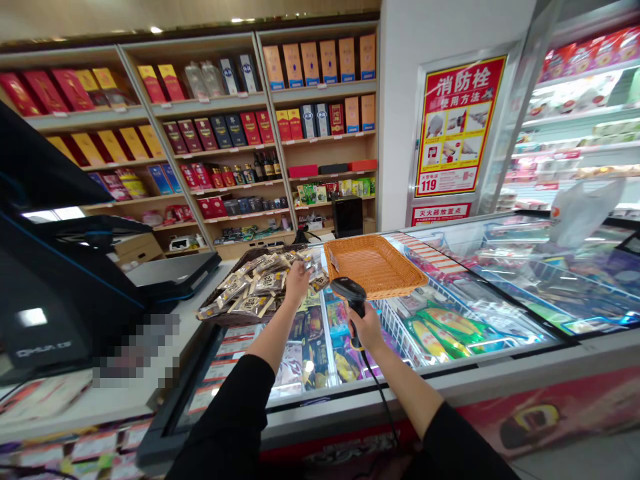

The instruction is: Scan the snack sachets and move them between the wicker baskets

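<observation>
My right hand [367,325] is wrapped around the handle of a black barcode scanner [349,289], whose cord hangs down over the freezer's front. My left hand [299,279] pinches a small clear-and-brown snack packet [318,276] at the right edge of a dark basket. Many similar snack packets [254,288] are heaped in that dark basket [240,321], which rests on the freezer's glass top. The scanner's head is just right of the held packet. Behind the scanner sits an orange wicker basket [377,263] with nothing visible inside.
A chest freezer [435,370] with frozen goods under glass spans the front. At left stand a dark checkout machine [65,287] and a flat black scale [175,273]. Shelves of boxed bottles [225,133] line the back. A white plastic bag [583,213] stands on the right.
</observation>
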